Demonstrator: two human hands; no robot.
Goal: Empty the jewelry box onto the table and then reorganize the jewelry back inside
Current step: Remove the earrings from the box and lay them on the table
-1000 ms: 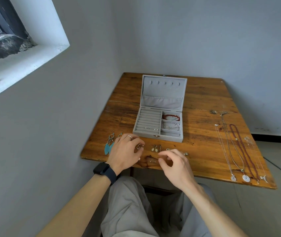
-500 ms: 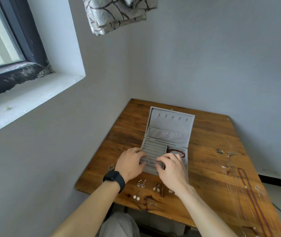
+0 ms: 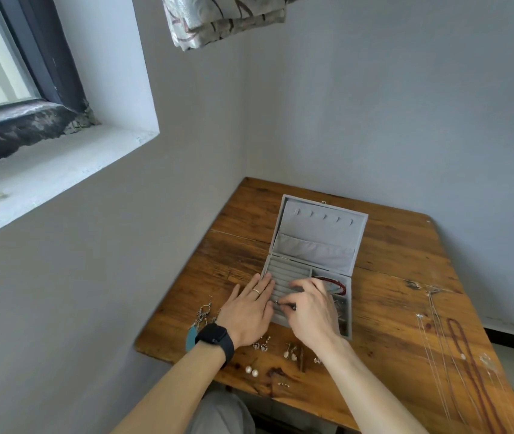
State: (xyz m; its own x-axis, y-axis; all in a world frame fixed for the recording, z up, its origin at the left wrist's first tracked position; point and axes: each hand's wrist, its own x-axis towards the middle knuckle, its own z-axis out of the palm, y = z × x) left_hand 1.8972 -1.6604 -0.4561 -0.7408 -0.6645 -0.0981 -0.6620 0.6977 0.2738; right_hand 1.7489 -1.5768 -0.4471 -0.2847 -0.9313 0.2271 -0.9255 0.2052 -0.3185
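A grey jewelry box (image 3: 318, 242) stands open on the wooden table (image 3: 384, 261), its lid upright. My left hand (image 3: 249, 311) lies flat with straight fingers on the box's left edge and ring rows. My right hand (image 3: 313, 311) hovers over the ring rows and pinches a small metal piece (image 3: 280, 304) at its fingertips. A red bracelet (image 3: 332, 281) lies in the right compartment. Earrings lie along the near edge: a teal feather pair (image 3: 193, 332), pearl studs (image 3: 251, 370) and small drop earrings (image 3: 290, 353).
Several thin chains and a dark red bead necklace (image 3: 468, 371) stretch along the table's right side. The grey wall runs close along the table's left edge, with a window sill (image 3: 61, 164) above. A patterned cloth (image 3: 218, 20) hangs overhead.
Both hands left the earrings at the near edge and moved onto the box's ring rows, the right one carrying a small piece. The camera tilted up.
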